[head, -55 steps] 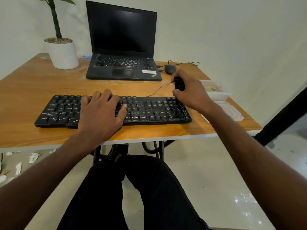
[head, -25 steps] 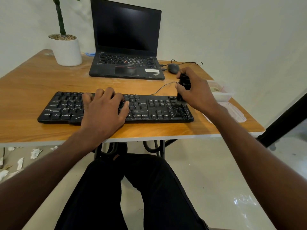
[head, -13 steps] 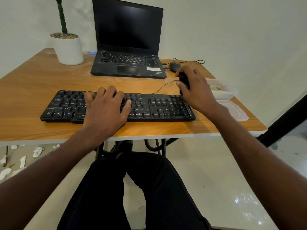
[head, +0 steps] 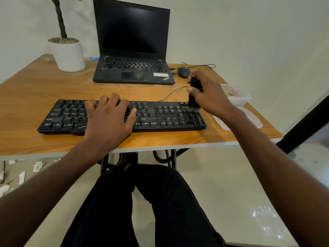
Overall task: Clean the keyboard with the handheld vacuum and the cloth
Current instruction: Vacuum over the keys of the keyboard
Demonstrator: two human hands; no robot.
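A black keyboard point(head: 160, 116) lies across the front of the wooden table point(head: 44, 86), its keys streaked with pale marks. My left hand point(head: 110, 116) rests flat on its middle keys with fingers spread. My right hand point(head: 208, 95) grips a small black handheld vacuum point(head: 194, 93) held upright, its brush tip down on the keys at the keyboard's far right corner. No cloth is plainly visible.
An open black laptop point(head: 131, 50) stands behind the keyboard, with a wired mouse point(head: 183, 71) to its right. A white plant pot point(head: 68, 54) sits at the back left. A clear plastic container point(head: 238, 97) and its lid point(head: 249, 120) lie at the right edge.
My right hand has shifted the vacuum's brush in small strokes over the keyboard's right end. My left hand stays on the middle keys. The camera has tilted slightly.
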